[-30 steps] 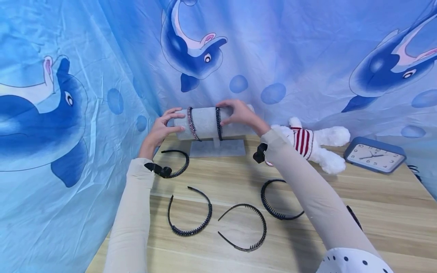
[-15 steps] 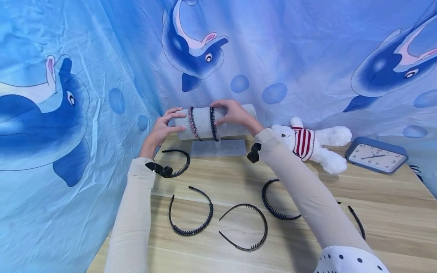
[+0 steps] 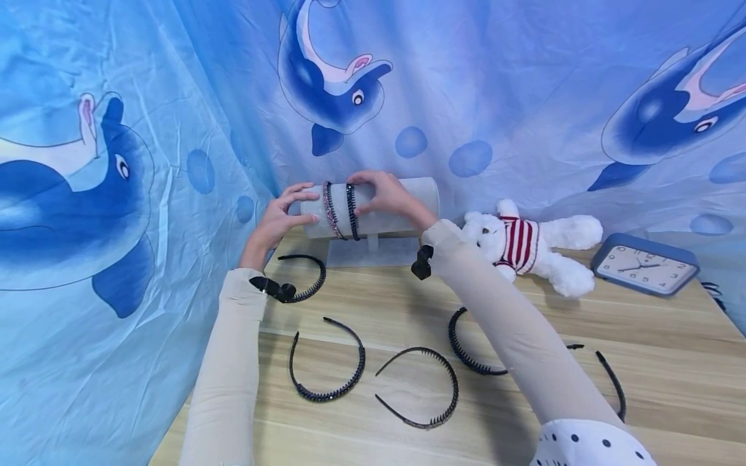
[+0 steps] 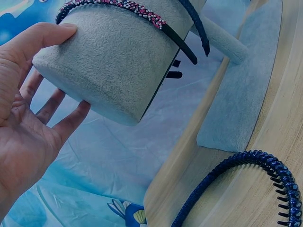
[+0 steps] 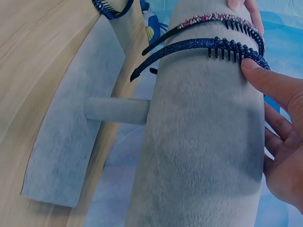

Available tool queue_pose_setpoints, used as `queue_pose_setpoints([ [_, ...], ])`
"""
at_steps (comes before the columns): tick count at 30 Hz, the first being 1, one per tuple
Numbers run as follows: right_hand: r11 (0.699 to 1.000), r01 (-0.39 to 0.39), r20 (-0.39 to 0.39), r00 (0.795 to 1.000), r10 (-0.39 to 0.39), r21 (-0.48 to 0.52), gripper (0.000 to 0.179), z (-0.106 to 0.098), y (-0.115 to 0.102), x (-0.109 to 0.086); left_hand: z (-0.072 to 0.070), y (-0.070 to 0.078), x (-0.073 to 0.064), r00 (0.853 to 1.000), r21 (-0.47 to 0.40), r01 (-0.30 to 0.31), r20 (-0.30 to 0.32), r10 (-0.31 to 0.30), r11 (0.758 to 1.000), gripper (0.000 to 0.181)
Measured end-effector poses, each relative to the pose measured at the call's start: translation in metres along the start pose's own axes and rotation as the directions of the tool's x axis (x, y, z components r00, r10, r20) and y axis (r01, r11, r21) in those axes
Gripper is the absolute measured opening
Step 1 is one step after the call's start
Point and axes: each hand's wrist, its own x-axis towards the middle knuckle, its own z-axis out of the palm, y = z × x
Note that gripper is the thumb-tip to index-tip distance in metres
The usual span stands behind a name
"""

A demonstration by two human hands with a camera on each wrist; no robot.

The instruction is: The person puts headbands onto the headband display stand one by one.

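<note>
A grey plush-covered display stand [image 3: 402, 210] with a horizontal roll stands at the back of the table. Its left end is held by my left hand [image 3: 274, 223], thumb on the near face and fingers round the far side, as the left wrist view shows. Round the roll sit two headbands: a pink-and-silver beaded headband [image 4: 142, 13] nearest my left hand, and a dark blue toothed headband [image 5: 189, 45] just right of it. My right hand [image 3: 384, 194] holds the blue one, its thumb [image 5: 267, 80] at the toothed band and its other fingers behind the roll.
Several dark headbands lie on the wooden table [image 3: 408, 310], including one by the left wrist [image 3: 317, 281] and one under the right forearm [image 3: 457, 346]. A white plush toy [image 3: 521, 243] and a blue clock [image 3: 645, 265] are at right. Dolphin-print curtains [image 3: 443, 77] enclose the back and left.
My right hand has slid the dark blue headband leftward along the roll, close to the pink one. My left hand has kept its place on the roll's end.
</note>
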Motion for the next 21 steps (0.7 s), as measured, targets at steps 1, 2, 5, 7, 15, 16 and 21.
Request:
queue_pose_setpoints([
  [1, 1.000, 0.002, 0.000, 1.000, -0.002, 0.002, 0.070, 0.001, -0.002, 0.000, 0.001, 0.000, 0.000, 1.000, 0.004, 0.001, -0.002, -0.001, 1.000, 0.046],
  [2, 1.000, 0.004, 0.001, 1.000, -0.004, 0.006, 0.071, 0.002, -0.003, 0.000, 0.001, 0.001, -0.001, 1.000, 0.007, 0.001, -0.001, -0.001, 1.000, 0.046],
  [5, 1.000, 0.006, 0.002, 1.000, -0.006, 0.009, 0.071, 0.005, -0.006, 0.000, 0.003, 0.002, -0.002, 1.000, 0.014, 0.000, 0.002, 0.000, 1.000, 0.046],
  [7, 1.000, 0.004, 0.004, 1.000, -0.004, 0.006, 0.071, 0.007, -0.007, 0.001, 0.004, 0.004, -0.003, 1.000, 0.017, -0.001, 0.003, 0.001, 1.000, 0.046],
  [15, 1.000, -0.012, 0.003, 1.000, 0.012, -0.006, 0.071, 0.009, -0.006, 0.001, 0.005, 0.007, -0.003, 1.000, 0.015, 0.009, 0.008, -0.009, 1.000, 0.046],
  [16, 1.000, -0.012, 0.006, 1.000, 0.012, -0.001, 0.071, 0.008, -0.007, 0.000, 0.005, 0.008, -0.003, 1.000, 0.016, 0.014, 0.008, -0.014, 1.000, 0.046],
  [21, 1.000, 0.002, 0.019, 1.000, -0.003, 0.021, 0.072, 0.004, -0.011, -0.004, 0.005, 0.019, -0.007, 0.999, 0.010, 0.034, 0.010, -0.034, 0.999, 0.048],
])
